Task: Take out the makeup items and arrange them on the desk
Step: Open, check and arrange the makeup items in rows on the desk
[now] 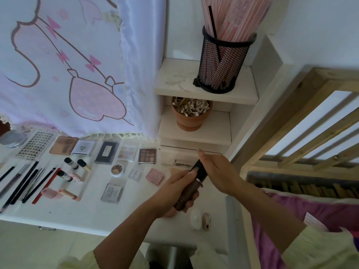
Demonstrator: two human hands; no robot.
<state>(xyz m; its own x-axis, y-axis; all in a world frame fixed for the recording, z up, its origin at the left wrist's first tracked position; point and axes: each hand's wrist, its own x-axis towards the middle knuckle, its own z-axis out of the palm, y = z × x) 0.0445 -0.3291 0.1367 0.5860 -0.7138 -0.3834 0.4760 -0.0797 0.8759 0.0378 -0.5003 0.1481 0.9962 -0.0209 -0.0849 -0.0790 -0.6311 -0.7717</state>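
Observation:
My left hand [175, 188] grips the brown body of a makeup tube [189, 191] above the white desk [93, 214]. My right hand [215, 171] holds the tube's black cap [200, 169]. Laid out on the desk are eyeshadow palettes [147, 155], a black compact [106, 152], small bottles [71, 164], several dark pencils and brushes [25, 181], a pink blush [154, 176] and a round pot [117, 170].
A small white drawer [178, 155] stands behind my hands under shelves with a terracotta pot of cotton swabs [191, 113] and a black mesh holder [221, 61]. Two small oval items [201, 220] lie near the desk's front. A wooden rail [303, 133] is right.

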